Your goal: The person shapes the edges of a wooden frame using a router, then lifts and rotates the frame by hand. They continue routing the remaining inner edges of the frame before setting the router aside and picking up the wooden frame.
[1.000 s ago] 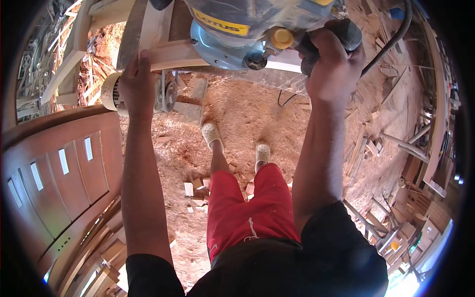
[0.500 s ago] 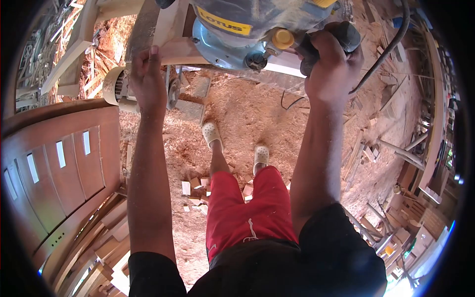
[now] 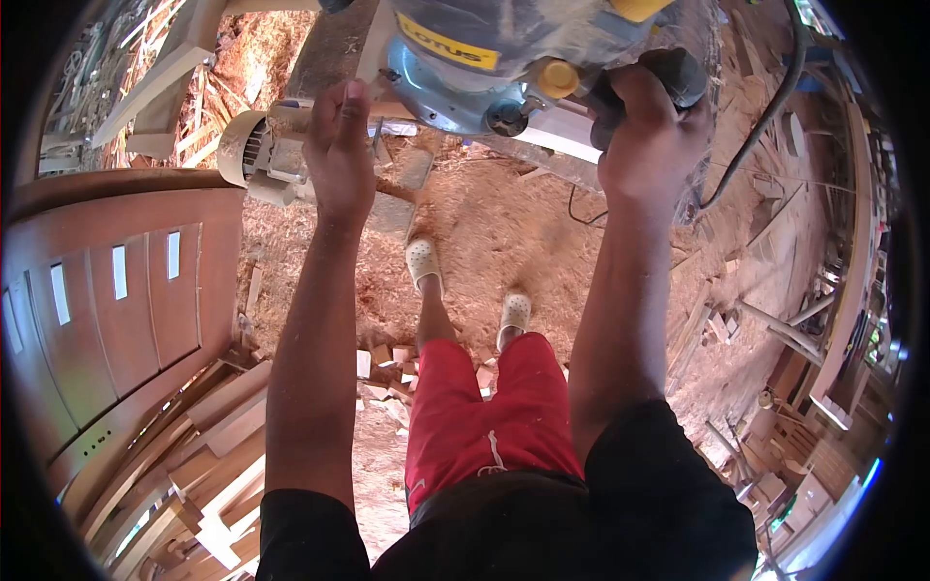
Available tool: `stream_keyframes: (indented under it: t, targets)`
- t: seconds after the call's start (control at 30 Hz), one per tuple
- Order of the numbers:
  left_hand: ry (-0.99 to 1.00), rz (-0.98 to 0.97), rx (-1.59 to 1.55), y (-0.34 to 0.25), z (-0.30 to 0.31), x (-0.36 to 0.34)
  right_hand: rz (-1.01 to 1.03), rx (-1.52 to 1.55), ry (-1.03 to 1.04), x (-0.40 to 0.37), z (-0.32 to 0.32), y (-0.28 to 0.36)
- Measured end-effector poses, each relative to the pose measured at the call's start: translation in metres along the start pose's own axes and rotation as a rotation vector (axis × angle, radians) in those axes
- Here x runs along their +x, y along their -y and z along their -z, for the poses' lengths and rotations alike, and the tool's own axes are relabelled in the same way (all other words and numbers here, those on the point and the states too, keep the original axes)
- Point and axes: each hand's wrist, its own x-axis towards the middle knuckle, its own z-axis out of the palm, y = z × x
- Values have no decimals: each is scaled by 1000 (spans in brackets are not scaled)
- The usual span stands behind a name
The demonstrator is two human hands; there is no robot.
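A router (image 3: 513, 39) with a yellow LOTUS label and a round bluish base (image 3: 426, 92) sits at the top of the view on a light wooden piece (image 3: 572, 133). My right hand (image 3: 649, 136) is wrapped round the router's black side handle (image 3: 673, 77). Left of the base, my left hand (image 3: 339, 160) is closed at the wood's near edge, thumb up; its fingertips are partly hidden. The router's bit cannot be seen beneath its body.
A black cable (image 3: 765, 116) hangs down right of the router. An electric motor (image 3: 257, 155) is mounted below the bench at left. A brown panelled door (image 3: 126, 290) and stacked timber (image 3: 203, 455) stand on the left. Shavings and offcuts (image 3: 387, 363) cover the floor.
My left hand has shifted right along the wood, closer to the router base. My right hand keeps its hold on the handle, and the router has moved slightly right in view.
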Motion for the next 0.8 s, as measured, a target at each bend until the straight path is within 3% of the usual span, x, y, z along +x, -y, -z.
stream_keyframes:
  t: [0.13,0.23,0.53,0.8]
  targets:
    - [15,5,13,3,4,2,-1,45,-2,-3,-6,-2]
    - [3,38,-46,0,1,1,121,9,4,3,-10,-12]
    - [25,-86,-31,3,-1,2,39,34,59,-2,-22,-7]
    - [-21,-35,12,-4,1,3,23,13,29,-3,-27,-7]
